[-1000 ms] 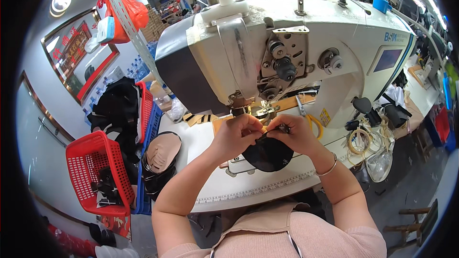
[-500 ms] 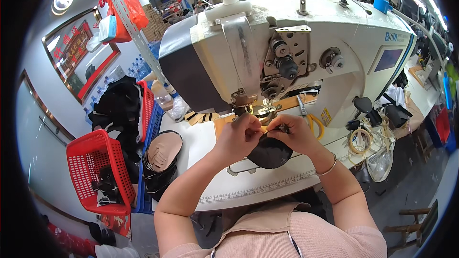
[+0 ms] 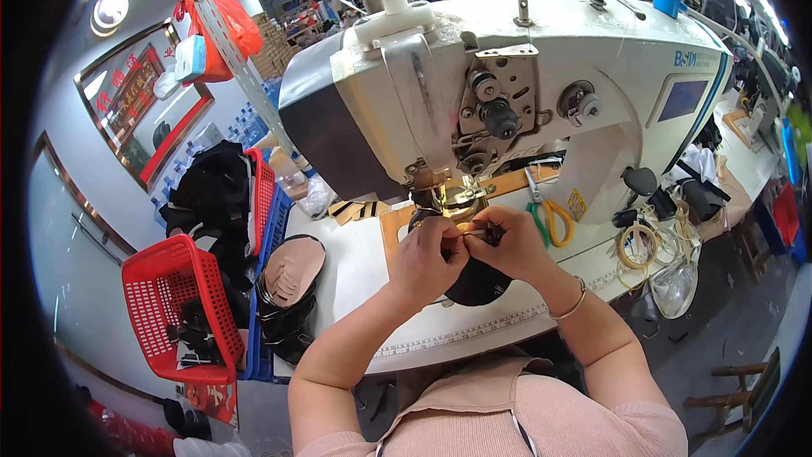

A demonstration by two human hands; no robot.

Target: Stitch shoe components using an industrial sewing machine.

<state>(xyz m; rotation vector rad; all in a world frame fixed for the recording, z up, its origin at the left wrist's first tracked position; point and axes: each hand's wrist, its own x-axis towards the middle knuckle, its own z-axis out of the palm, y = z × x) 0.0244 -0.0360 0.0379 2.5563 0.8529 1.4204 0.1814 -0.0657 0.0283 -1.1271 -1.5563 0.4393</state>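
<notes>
Just in front of the needle area of a white sewing machine (image 3: 541, 42), my two hands meet over a black rounded fabric piece (image 3: 479, 283). My left hand (image 3: 429, 261) is closed with thumb and fingers pinching at the piece's upper edge. Opposite it, my right hand (image 3: 510, 241) pinches the same edge, its fingertips almost touching the left ones. A small yellowish bit (image 3: 464, 227) shows between the fingertips. What exactly lies within each pinch is mostly hidden. The brass-coloured presser foot (image 3: 462, 195) is right behind my fingers.
Scissors (image 3: 550, 218) with yellow and green handles lie right of my hands. To the left are a stack of beige and black cut pieces (image 3: 293, 269), a red basket (image 3: 173, 313) and a blue crate (image 3: 265, 288). Tape rolls (image 3: 638, 247) sit at right. A ruler strip (image 3: 474, 332) runs along the table's front edge.
My hands have come slightly lower and closer together, with the black piece partly turned beneath them. The whole view has shifted a little, and the scissors' green handle now shows.
</notes>
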